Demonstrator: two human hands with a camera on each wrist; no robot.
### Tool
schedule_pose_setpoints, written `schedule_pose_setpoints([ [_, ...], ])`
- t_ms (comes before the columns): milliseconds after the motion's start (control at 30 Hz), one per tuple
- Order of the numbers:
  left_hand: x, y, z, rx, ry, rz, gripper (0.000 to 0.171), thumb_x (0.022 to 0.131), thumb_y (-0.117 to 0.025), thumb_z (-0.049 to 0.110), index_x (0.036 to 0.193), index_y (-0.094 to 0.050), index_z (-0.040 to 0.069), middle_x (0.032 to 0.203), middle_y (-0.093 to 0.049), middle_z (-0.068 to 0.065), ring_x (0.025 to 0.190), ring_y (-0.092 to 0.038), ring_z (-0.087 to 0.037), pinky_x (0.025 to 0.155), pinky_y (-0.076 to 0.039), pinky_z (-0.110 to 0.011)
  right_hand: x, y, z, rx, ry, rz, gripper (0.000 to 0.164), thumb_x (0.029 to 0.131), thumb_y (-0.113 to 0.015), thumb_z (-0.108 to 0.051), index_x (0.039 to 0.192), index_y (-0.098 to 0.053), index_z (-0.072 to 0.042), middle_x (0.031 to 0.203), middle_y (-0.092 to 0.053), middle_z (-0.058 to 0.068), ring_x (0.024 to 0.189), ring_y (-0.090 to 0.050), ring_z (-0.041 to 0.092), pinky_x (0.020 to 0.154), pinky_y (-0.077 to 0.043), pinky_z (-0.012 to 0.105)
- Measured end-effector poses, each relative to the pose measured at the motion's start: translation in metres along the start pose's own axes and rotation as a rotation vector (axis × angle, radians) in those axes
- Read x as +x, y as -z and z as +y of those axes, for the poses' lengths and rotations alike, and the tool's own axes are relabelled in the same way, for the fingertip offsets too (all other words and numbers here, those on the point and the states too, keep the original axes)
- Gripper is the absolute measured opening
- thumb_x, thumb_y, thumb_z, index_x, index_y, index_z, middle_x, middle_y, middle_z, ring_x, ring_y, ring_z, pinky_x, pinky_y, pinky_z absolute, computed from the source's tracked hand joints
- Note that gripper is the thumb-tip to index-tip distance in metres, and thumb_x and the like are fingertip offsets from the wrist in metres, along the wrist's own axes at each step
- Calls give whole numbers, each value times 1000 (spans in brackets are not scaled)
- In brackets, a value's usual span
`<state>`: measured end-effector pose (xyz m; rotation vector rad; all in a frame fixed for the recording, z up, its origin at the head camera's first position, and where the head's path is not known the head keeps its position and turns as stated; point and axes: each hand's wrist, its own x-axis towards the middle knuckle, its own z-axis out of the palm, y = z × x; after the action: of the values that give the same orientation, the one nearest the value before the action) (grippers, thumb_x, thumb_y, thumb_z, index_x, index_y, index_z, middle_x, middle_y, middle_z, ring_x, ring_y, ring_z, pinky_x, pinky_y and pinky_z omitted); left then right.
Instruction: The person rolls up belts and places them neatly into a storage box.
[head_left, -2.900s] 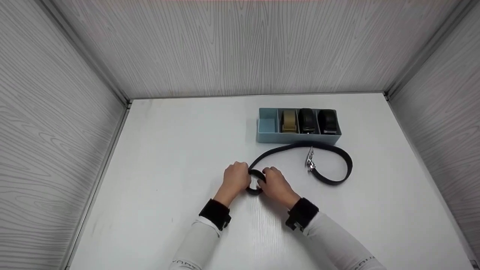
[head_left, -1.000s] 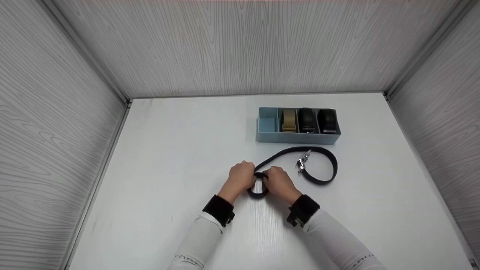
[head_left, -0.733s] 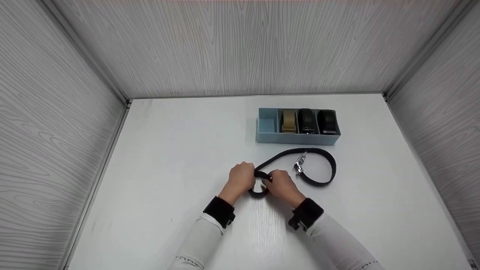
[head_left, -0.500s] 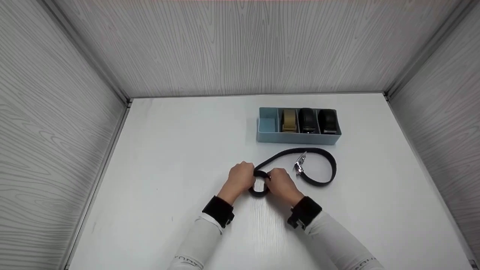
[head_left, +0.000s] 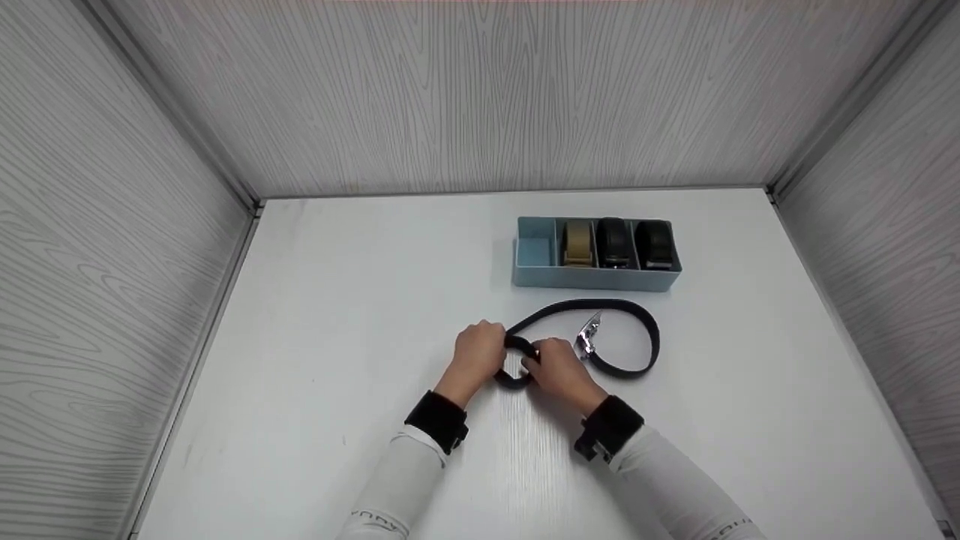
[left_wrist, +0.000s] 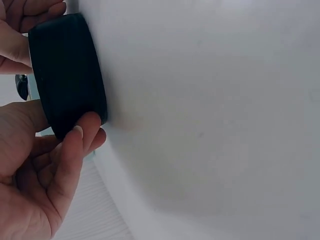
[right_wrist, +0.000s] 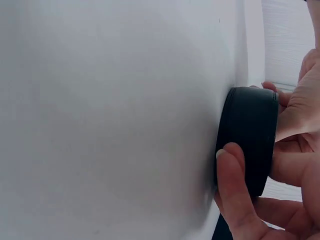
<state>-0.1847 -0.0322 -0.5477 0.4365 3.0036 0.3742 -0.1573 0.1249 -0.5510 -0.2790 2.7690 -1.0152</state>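
Note:
A black belt [head_left: 646, 315] stands on its edge on the white table, its near end wound into a small ring. My left hand [head_left: 480, 351] pinches the left side of that ring, and in the left wrist view thumb and fingers clasp the coiled belt [left_wrist: 67, 75]. On the ring's right side my right hand [head_left: 561, 371] grips the coil, with a fingertip against its outer face in the right wrist view. From the coil the strap runs up and right in a wide loop, ending at a silver buckle [head_left: 589, 336] just right of my right hand.
Behind the belt sits a blue divided box [head_left: 592, 279]. Its leftmost compartment shows a bare floor; the others hold a rolled tan belt [head_left: 577, 241] and two rolled dark belts [head_left: 613, 241]. Grey wood-grain panels [head_left: 480, 97] wall the table at the back and sides.
The belt's loose loop has shrunk and drawn leftward, bringing the buckle closer to my right hand. Both hands stay on the coil, my right fingers shifting their hold. The box has not moved.

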Motion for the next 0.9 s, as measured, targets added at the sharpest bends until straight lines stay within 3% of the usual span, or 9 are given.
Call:
schedule_pose_setpoints([
  [200,2,5,-3,-9,-32,-13,9,85,-71,11,79,-70,3,76,-68,-12,68,-66,-29,58,-52,-41,4,-1,2,-23,71,-10,16,89,-67,-5,73,-65,-8,72,-56,2,68,-53,19,63,-46,36],
  [400,2,5,-4,9,-12,-9,11,87,-70,12,80,-70,3,78,-69,-12,70,-67,-30,59,-53,-41,6,1,3,-51,140,19,6,90,-68,-8,85,-70,-7,77,-55,3,71,-52,18,65,-46,37],
  [667,4,2,-2,-27,27,-6,7,85,-64,3,81,-70,2,80,-70,-15,72,-68,-32,61,-53,-42,0,1,0,4,41,72,8,85,-72,-10,84,-70,-3,72,-58,2,70,-55,20,68,-47,39],
  [900,3,4,-6,-56,25,-20,16,87,-71,16,78,-68,4,77,-68,-12,70,-67,-29,59,-52,-42,1,3,-1,-44,41,35,6,85,-67,-3,80,-68,-6,77,-55,5,72,-54,21,66,-47,39],
])
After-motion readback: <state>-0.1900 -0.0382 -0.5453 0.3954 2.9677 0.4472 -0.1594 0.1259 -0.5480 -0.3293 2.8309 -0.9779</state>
